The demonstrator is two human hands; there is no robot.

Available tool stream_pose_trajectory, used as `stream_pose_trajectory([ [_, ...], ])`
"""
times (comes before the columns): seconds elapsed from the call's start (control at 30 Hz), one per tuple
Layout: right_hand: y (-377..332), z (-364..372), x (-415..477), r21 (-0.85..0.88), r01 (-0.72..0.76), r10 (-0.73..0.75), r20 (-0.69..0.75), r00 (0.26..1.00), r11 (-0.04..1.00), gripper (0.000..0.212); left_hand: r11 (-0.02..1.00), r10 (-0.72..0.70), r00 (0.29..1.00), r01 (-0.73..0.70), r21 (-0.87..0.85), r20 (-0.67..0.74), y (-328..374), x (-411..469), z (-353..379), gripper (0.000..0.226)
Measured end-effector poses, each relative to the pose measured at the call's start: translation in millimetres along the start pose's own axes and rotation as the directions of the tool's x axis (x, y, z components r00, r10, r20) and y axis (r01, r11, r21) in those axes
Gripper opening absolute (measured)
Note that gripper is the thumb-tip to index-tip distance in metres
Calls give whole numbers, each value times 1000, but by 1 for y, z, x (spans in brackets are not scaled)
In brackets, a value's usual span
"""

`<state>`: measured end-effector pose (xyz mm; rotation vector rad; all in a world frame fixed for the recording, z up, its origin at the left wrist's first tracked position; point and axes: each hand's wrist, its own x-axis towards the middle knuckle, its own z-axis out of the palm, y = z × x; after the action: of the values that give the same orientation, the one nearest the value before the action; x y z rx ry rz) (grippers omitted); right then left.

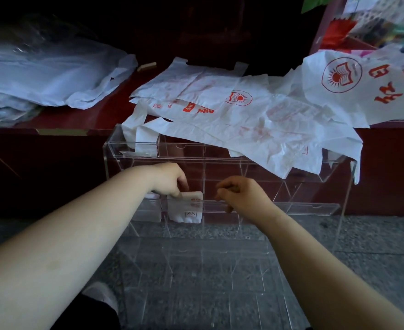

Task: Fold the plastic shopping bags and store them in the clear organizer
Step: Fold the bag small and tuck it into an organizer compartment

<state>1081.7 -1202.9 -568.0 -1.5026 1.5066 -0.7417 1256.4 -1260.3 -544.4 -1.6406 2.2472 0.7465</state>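
A clear acrylic organizer (315, 207) with several compartments stands on the floor against a red counter. My left hand (170, 178) pinches the top of a folded white bag with red print (185, 208) that sits in a compartment of the organizer. Left of it another folded bag (148, 210) fills the neighbouring slot. My right hand (241, 192) hovers beside, fingers curled, holding nothing that I can see. Unfolded white shopping bags with red logos (243, 115) lie on the counter and drape over the organizer's top.
A pile of clear and white plastic sheets (41, 77) lies at the counter's left. A larger printed bag (367, 84) hangs at the right, with colourful clutter behind it. Grey stone floor (374, 246) surrounds the organizer. My dark trouser leg and a white shoe (101, 298) are at the bottom.
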Motion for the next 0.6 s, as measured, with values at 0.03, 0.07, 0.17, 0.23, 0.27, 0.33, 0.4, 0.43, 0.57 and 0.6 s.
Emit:
stream_pose_trajectory([
  [0.03, 0, 0, 1, 2, 4, -4, 1, 1000, 1000, 12, 1000, 0, 1000, -1, -12, -18, -2, 0, 1, 34],
  [0.07, 1, -1, 2, 1, 5, -5, -1, 1000, 1000, 11, 1000, 3, 999, -4, -18, -44, -3, -1, 2, 33],
  [0.17, 3, -1, 4, -11, 8, -8, -14, 1000, 1000, 12, 999, 18, 993, -22, -32, -116, -6, -3, 5, 27],
  [0.23, 4, -1, 5, -13, 6, -6, -14, 1000, 1000, 10, 999, 23, 990, -28, -38, -136, -7, -5, 8, 25],
  [0.27, 4, -1, 5, -11, 4, -4, -11, 1000, 1000, 8, 998, 24, 989, -32, -56, -145, -8, -6, 8, 25],
  [0.33, 4, -1, 4, -21, 5, -5, -9, 1000, 1000, 7, 994, 29, 983, -48, -102, -180, -10, -11, 8, 27],
  [0.4, 4, -2, 4, -39, 12, -13, -17, 1000, 999, 7, 990, 19, 971, -51, -130, -237, -11, -21, 9, 30],
  [0.43, 4, -2, 4, -47, 18, -19, -21, 1000, 999, 7, 989, 7, 961, -49, -142, -278, -12, -27, 10, 30],
  [0.57, -3, -1, -3, -104, 45, -48, -21, 999, 994, 9, 977, -9, 873, -96, -190, -488, -22, -55, 19, 24],
  [0.6, -5, 0, -6, -127, 55, -59, -23, 998, 990, 13, 978, -2, 841, -111, -175, -541, -25, -61, 23, 24],
])
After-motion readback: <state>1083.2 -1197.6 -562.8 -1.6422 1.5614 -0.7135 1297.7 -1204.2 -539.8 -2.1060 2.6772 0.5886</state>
